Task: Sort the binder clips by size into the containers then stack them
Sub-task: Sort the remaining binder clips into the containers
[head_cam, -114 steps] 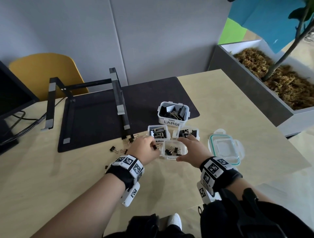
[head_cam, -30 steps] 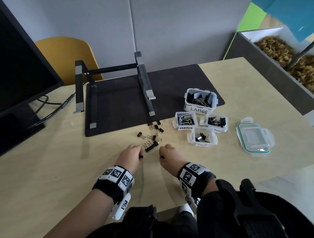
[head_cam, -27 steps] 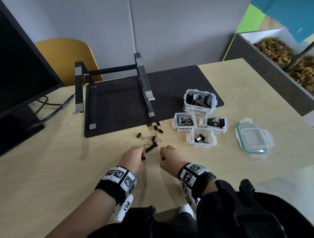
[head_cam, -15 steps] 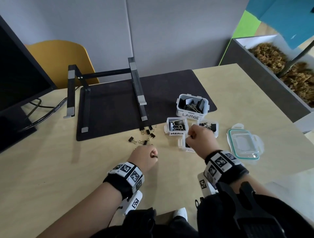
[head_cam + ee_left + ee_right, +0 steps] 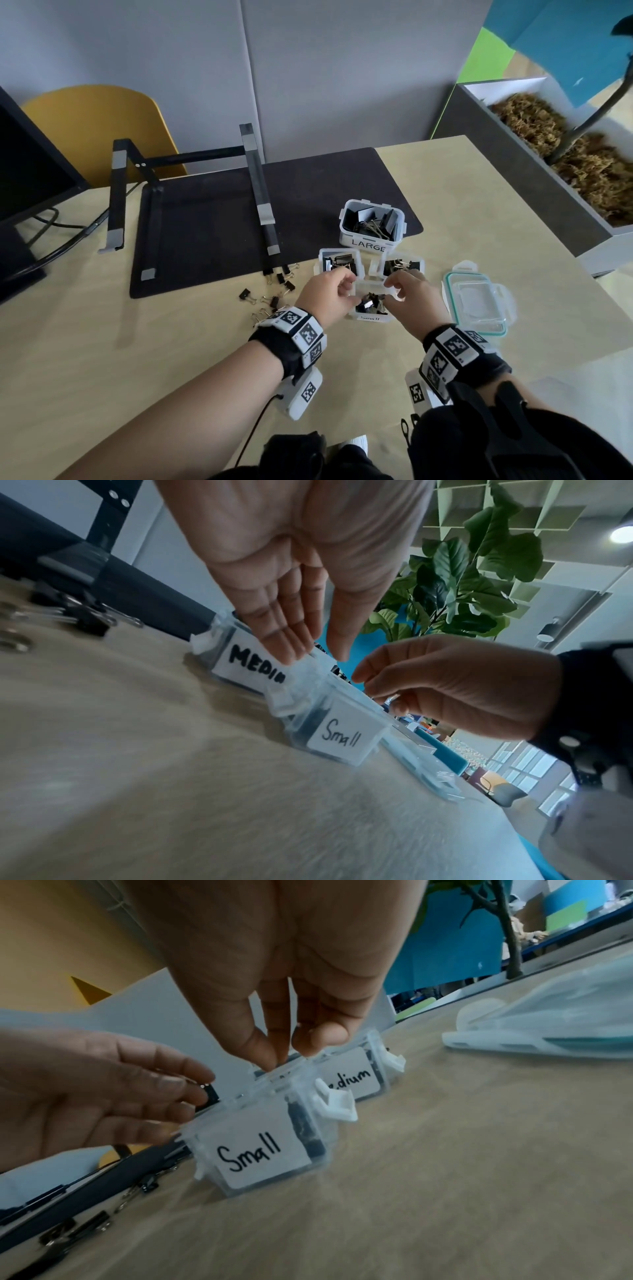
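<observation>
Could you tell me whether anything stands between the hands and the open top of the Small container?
Nothing visible does. The Small container is lidless, and both the left hand and right hand are right over its opening.

Four open containers (image 5: 372,226), one lid (image 5: 479,301) — two hands (image 5: 325,294).

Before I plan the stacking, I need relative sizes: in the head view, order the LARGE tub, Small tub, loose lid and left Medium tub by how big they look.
1. Lid
2. LARGE tub
3. Medium tub and Small tub: alike, and hands partly cover both, so unranked.
</observation>
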The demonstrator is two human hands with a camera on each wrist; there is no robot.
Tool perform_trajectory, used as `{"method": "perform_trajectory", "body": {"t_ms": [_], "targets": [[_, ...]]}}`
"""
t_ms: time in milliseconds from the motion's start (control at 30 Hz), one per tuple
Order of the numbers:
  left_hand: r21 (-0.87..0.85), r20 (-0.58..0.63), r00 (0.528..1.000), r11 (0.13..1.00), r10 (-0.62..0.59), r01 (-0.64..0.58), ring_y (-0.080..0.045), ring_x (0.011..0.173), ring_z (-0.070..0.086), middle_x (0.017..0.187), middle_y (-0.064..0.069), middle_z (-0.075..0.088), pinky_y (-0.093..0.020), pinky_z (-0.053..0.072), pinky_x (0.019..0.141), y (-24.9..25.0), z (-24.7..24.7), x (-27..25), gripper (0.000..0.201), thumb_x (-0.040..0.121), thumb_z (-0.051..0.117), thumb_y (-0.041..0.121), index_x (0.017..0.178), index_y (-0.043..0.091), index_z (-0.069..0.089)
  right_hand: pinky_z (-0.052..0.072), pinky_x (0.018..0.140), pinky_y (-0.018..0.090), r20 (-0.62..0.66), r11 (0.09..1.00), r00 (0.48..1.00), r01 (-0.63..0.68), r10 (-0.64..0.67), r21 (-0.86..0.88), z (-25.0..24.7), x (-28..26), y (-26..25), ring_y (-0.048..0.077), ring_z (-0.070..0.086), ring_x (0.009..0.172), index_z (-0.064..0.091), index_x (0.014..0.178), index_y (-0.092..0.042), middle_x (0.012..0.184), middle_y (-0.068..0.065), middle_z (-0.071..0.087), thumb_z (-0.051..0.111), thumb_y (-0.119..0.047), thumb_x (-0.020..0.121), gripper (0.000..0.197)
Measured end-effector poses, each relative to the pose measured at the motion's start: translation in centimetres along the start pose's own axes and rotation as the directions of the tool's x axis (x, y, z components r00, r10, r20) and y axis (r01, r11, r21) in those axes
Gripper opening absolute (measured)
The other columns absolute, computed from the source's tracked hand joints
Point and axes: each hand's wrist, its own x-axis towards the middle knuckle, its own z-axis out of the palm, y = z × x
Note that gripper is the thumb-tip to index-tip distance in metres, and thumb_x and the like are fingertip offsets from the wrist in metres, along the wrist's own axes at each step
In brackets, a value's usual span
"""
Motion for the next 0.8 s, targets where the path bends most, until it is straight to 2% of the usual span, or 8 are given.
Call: {"method": "perform_trajectory", "body": {"t_ms": [67, 133, 300, 400, 500, 567, 667, 800], "targets": [[0.093, -0.019, 1.0, 0.996, 0.002, 0.0, -0.007, 0.088, 0.052, 0.102, 0.004, 0.06, -0.021, 0.047, 0.084, -1.2, -0.6, -0.5, 0.03, 0.082, 0.067, 0.019, 0.112, 0.017, 0.062, 0.038, 0.074, 0.02, 0.005, 0.999, 0.999, 0.043, -0.043, 0.001, -0.1, 0.0, -0.7, 0.013, 0.052, 0.081, 0.063, 0.101, -0.013, 0.1, -0.006, 0.05, 0.061, -0.011, 0.081, 0.02], [0.171, -0.068, 0.998, 0.985, -0.016, 0.028, -0.009, 0.087, 0.049, 0.096, 0.005, 0.053, -0.022, 0.044, 0.08, -2.7, -1.6, -1.4, 0.025, 0.084, 0.064, 0.018, 0.108, 0.018, 0.061, 0.037, 0.073, 0.018, 0.034, 0.996, 0.995, 0.092, -0.092, -0.001, 0.1, -0.1, -1.8, 0.012, 0.051, 0.081, 0.062, 0.102, -0.013, 0.1, -0.005, 0.049, 0.061, -0.011, 0.082, 0.02], [0.233, -0.205, 0.963, 0.947, -0.173, 0.219, -0.018, 0.088, 0.052, 0.089, 0.005, 0.048, -0.026, 0.043, 0.075, -6.6, -3.9, -4.0, 0.015, 0.079, 0.062, 0.013, 0.093, 0.016, 0.057, 0.039, 0.071, 0.017, 0.129, 0.97, 0.962, 0.245, -0.242, -0.001, 2.5, -0.2, -5.2, 0.011, 0.049, 0.077, 0.063, 0.103, -0.014, 0.092, -0.007, 0.048, 0.058, -0.01, 0.082, 0.022], [0.261, -0.198, 0.942, 0.911, -0.272, 0.318, -0.022, 0.096, 0.054, 0.099, 0.001, 0.053, -0.033, 0.048, 0.08, -8.2, -4.8, -5.0, 0.02, 0.077, 0.063, 0.017, 0.096, 0.016, 0.055, 0.039, 0.073, 0.017, 0.249, 0.96, 0.93, 0.279, -0.27, -0.001, 5.0, -0.2, -6.5, 0.01, 0.051, 0.083, 0.06, 0.107, -0.015, 0.097, -0.007, 0.049, 0.056, -0.014, 0.084, 0.023], [0.29, -0.179, 0.923, 0.878, -0.342, 0.381, -0.023, 0.101, 0.054, 0.107, -0.002, 0.054, -0.034, 0.048, 0.085, -9.4, -5.3, -5.5, 0.027, 0.077, 0.065, 0.025, 0.101, 0.016, 0.054, 0.045, 0.081, 0.025, 0.366, 0.962, 0.899, 0.272, -0.241, -0.034, 7.6, -0.2, -7.4, 0.016, 0.055, 0.092, 0.056, 0.113, -0.018, 0.113, 0.001, 0.054, 0.055, -0.018, 0.085, 0.028], [0.283, -0.171, 0.92, 0.877, -0.352, 0.388, -0.023, 0.1, 0.057, 0.107, -0.001, 0.057, -0.033, 0.048, 0.085, -9.8, -5.5, -5.7, 0.028, 0.078, 0.064, 0.027, 0.103, 0.017, 0.056, 0.047, 0.086, 0.029, 0.408, 0.957, 0.88, 0.285, -0.243, -0.046, 8.9, -0.1, -8.3, 0.019, 0.057, 0.1, 0.054, 0.119, -0.019, 0.12, 0.002, 0.052, 0.054, -0.02, 0.087, 0.032], [0.318, -0.151, 0.937, 0.882, -0.314, 0.347, -0.023, 0.094, 0.06, 0.101, -0.001, 0.062, -0.031, 0.048, 0.08, -9.7, -5.6, -5.8, 0.019, 0.081, 0.06, 0.024, 0.099, 0.017, 0.059, 0.044, 0.088, 0.028, 0.438, 0.939, 0.851, 0.341, -0.288, -0.047, 10.4, 0.1, -9.6, 0.023, 0.054, 0.108, 0.051, 0.126, -0.021, 0.124, 0.005, 0.048, 0.054, -0.017, 0.086, 0.04], [0.345, -0.113, 0.951, 0.886, -0.288, 0.309, -0.025, 0.095, 0.062, 0.098, -0.003, 0.066, -0.035, 0.051, 0.082, -9.6, -6.0, -5.7, 0.013, 0.082, 0.054, 0.019, 0.093, 0.015, 0.062, 0.043, 0.089, 0.031, 0.47, 0.891, 0.825, 0.426, -0.313, -0.155, 11.5, 0.5, -10.3, 0.028, 0.047, 0.112, 0.054, 0.122, -0.016, 0.121, 0.01, 0.049, 0.054, -0.018, 0.089, 0.033]]}}
